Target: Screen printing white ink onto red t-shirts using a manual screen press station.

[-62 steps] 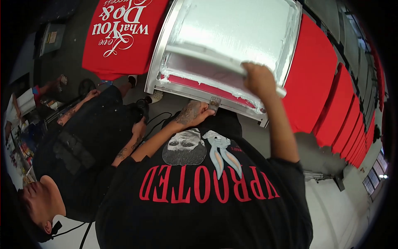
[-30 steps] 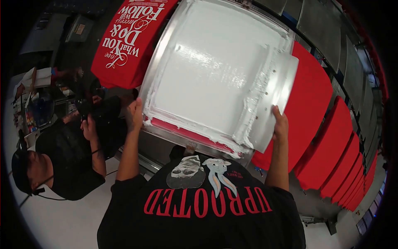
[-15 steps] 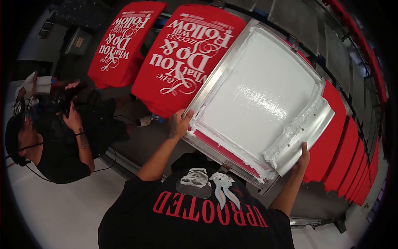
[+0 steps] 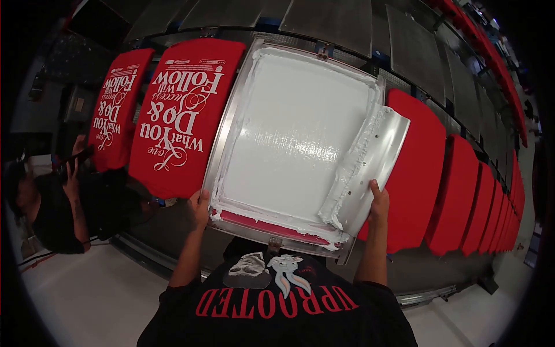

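The left hand (image 4: 200,206) was closed on the near left corner of the metal-framed printing screen (image 4: 295,136), fingers curled over its edge. The right hand (image 4: 378,199) gripped the lower end of a wide metal squeegee (image 4: 370,168), which lay tilted along the right side of the screen, its blade edge caked in white ink (image 4: 350,173). White ink coated the whole screen between the two hands (thickest along the near rim). Just left of the left hand lay a red shirt with white lettering (image 4: 182,110), with a second one (image 4: 118,113) beyond it. Right of the right hand, plain red shirts (image 4: 425,173) ran off in a row. Further left, another person (image 4: 55,211) crouched low.
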`<state>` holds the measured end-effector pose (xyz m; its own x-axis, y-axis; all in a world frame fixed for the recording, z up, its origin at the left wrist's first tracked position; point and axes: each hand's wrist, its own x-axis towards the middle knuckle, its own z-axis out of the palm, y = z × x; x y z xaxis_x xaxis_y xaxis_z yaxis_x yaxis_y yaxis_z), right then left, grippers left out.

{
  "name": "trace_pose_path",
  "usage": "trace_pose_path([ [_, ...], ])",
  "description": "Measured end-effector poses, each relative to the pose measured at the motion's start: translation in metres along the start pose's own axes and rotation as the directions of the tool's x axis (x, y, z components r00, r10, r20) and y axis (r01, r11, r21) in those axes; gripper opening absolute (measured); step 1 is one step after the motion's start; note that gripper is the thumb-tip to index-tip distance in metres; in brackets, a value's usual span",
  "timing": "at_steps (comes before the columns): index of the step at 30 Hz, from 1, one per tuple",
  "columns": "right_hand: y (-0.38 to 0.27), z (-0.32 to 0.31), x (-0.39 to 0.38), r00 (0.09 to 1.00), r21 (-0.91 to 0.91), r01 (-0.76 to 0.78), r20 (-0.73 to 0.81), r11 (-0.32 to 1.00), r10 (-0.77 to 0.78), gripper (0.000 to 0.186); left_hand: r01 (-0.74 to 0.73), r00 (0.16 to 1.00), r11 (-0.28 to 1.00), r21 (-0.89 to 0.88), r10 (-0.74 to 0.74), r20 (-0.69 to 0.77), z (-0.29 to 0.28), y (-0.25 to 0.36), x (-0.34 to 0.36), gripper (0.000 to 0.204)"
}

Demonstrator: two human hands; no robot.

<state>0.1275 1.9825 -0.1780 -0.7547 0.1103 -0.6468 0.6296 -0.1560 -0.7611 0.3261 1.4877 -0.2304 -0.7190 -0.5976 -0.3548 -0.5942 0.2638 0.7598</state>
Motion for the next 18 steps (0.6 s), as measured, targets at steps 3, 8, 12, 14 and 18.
trace_pose_path([
  [3,0.004,-0.005,0.007,1.000,-0.006,0.029,0.001,1.000,-0.029,0.060,-0.033,0.999,0.999,0.026,0.033,-0.009,0.007,-0.004,-0.002,0.046],
  [8,0.004,-0.022,0.002,0.999,0.048,-0.029,0.025,0.998,0.028,0.062,0.055,0.977,0.990,0.133,-0.081,0.197,0.009,0.031,-0.010,0.048],
  [12,-0.022,-0.016,0.006,0.996,-0.184,0.085,0.055,0.979,-0.076,0.062,-0.497,0.856,0.773,0.394,0.512,0.075,0.013,0.048,-0.041,0.044],
  [14,-0.054,0.002,0.004,0.988,-0.424,0.127,0.130,0.897,-0.079,0.053,-0.416,0.888,0.878,0.238,0.336,0.314,0.016,0.041,-0.084,0.036],
  [18,-0.107,0.077,0.030,0.939,-0.680,0.308,0.329,0.665,-0.099,0.034,-0.320,0.681,0.946,0.050,0.193,0.707,0.051,0.022,-0.153,0.028],
])
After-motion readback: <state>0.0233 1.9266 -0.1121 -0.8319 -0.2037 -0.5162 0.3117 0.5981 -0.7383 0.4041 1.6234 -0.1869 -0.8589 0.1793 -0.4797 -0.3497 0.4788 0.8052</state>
